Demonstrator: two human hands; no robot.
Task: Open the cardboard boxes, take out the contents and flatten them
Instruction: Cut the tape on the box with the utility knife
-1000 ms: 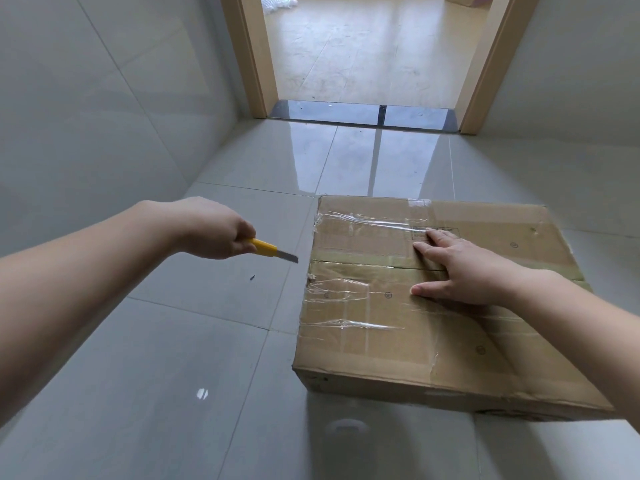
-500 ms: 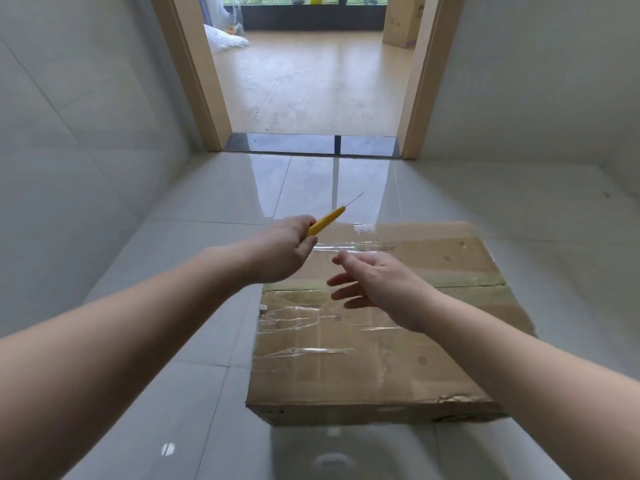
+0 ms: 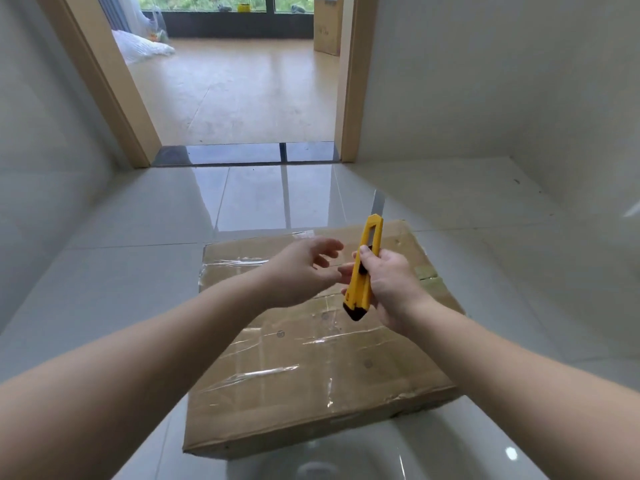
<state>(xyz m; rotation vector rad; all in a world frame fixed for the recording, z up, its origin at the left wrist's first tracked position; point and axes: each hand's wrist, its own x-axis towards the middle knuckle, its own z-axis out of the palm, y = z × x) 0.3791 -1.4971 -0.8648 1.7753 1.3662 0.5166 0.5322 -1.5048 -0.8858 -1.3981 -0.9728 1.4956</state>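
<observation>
A flat brown cardboard box (image 3: 311, 368) lies on the glossy grey tile floor, its top flaps closed and covered with strips of clear tape. Above the box my right hand (image 3: 391, 289) grips a yellow utility knife (image 3: 365, 265), held upright with the blade extended and pointing away from me. My left hand (image 3: 304, 268) hovers just left of the knife with fingers spread and relaxed, holding nothing.
Tiled walls close in on the left and right. A wooden-framed doorway (image 3: 353, 98) ahead leads to a room with a tan floor, where a white bag (image 3: 142, 46) and another cardboard box (image 3: 327, 26) stand near a window.
The knife passed from my left hand to my right hand. My right hand lifted off the box top, and my left hand let go and opened. The view tilted up.
</observation>
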